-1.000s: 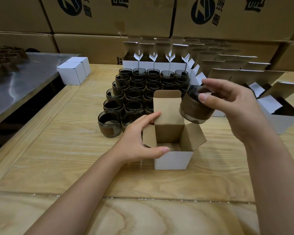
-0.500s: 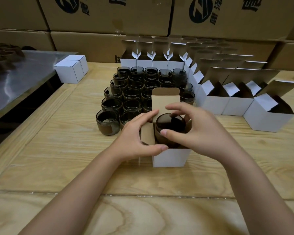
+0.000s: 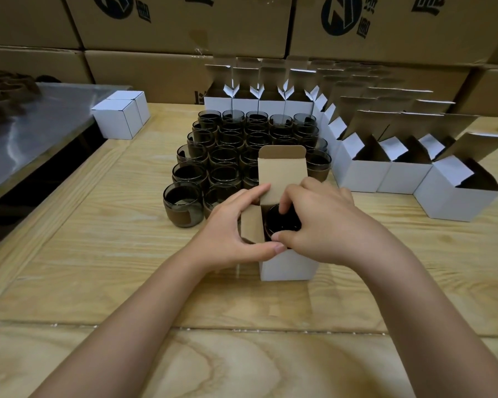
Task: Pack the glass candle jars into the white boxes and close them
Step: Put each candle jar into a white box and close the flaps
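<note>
Right hand (image 3: 325, 225) is curling over the open white box (image 3: 288, 267), its fingers pinching the rim of the dark glass jar (image 3: 282, 224) sitting upright inside. Left hand (image 3: 233, 228) is gripping the box's left side, beside its raised lid flap (image 3: 281, 173). More jars (image 3: 230, 150) are standing unboxed just behind.

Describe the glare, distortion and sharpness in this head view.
Head view: wide-angle distortion bows the cardboard cartons and table edges; glare streaks the steel counter; the left hand on the white box and right hand on the glass candle jar are sharp.
</note>
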Demonstrator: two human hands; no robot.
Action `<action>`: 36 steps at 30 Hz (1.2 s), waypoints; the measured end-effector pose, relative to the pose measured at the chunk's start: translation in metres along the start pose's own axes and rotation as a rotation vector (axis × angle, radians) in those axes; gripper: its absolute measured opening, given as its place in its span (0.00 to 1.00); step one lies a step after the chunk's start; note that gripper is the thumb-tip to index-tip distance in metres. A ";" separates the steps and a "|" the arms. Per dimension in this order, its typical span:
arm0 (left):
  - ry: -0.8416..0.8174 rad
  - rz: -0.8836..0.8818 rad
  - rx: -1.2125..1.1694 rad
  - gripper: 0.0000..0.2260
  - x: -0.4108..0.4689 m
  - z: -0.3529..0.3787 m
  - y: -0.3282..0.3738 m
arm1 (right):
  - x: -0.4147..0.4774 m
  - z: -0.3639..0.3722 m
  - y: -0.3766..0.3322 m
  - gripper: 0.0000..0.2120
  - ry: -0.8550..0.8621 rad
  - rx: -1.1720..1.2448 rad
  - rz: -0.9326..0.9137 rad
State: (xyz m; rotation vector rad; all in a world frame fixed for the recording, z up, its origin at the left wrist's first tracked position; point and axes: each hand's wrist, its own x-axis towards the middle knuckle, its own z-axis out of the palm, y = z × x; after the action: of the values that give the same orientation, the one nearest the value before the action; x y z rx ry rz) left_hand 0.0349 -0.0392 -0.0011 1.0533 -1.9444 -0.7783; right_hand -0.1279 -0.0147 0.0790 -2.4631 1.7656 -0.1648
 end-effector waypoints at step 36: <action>0.027 0.024 -0.038 0.36 -0.001 0.003 -0.004 | 0.008 0.072 0.064 0.21 0.191 1.577 0.043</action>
State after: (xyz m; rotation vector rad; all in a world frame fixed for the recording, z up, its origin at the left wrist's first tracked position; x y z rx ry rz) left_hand 0.0343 -0.0395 -0.0064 1.0111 -1.9091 -0.7804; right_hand -0.1743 -0.0404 -0.0011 -1.2103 0.9156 -1.2194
